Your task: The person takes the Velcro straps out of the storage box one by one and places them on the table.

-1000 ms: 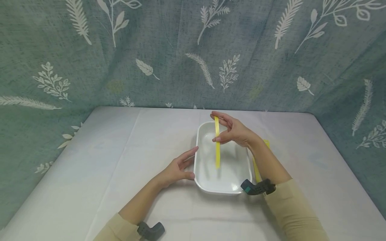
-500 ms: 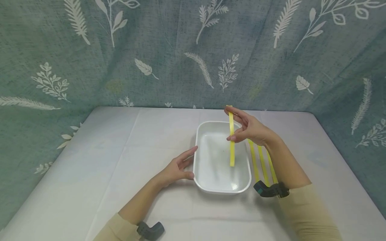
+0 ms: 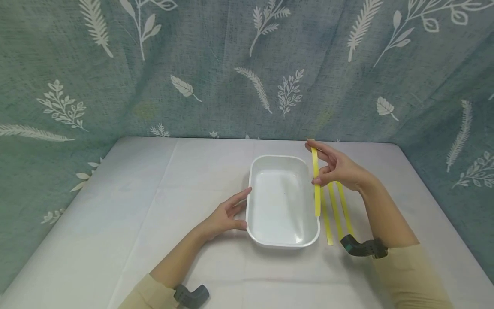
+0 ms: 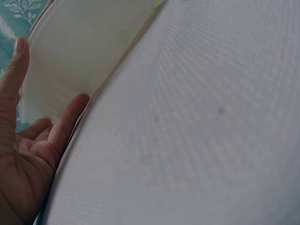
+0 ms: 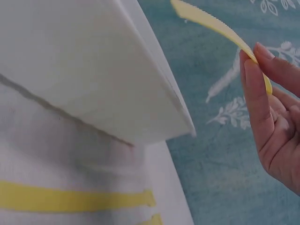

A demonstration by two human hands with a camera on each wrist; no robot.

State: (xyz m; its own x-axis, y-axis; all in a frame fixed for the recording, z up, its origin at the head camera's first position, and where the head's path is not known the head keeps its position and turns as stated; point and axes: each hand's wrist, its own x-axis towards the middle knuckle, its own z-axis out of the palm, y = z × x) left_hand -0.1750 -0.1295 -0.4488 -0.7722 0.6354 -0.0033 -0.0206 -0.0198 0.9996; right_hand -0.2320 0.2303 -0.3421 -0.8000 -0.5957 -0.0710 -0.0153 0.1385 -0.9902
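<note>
A white rectangular tray [image 3: 282, 201] with rounded corners stands on the table. My left hand [image 3: 223, 219] touches its left wall, with thumb and fingers spread and nearly straight; the left wrist view shows the fingers against the tray's side [image 4: 89, 47]. Beyond the right rim, my right hand [image 3: 341, 171] pinches a thin yellow strip [image 3: 317, 199], which hangs down in front of that rim. In the right wrist view the strip [image 5: 213, 21] is slightly curved, with a finely toothed edge, held between thumb and fingers. It is raised off the table.
Three more yellow strips [image 3: 335, 210] lie roughly side by side on the table, right of the tray and partly under the right arm. White cloth [image 3: 193, 171] covers the table. A teal leaf-patterned curtain [image 3: 224, 64] hangs behind and at both sides.
My right hand has moved right, carrying the yellow strip from over the tray to its right rim. The strips lying on the table are more exposed. My left hand stays on the tray.
</note>
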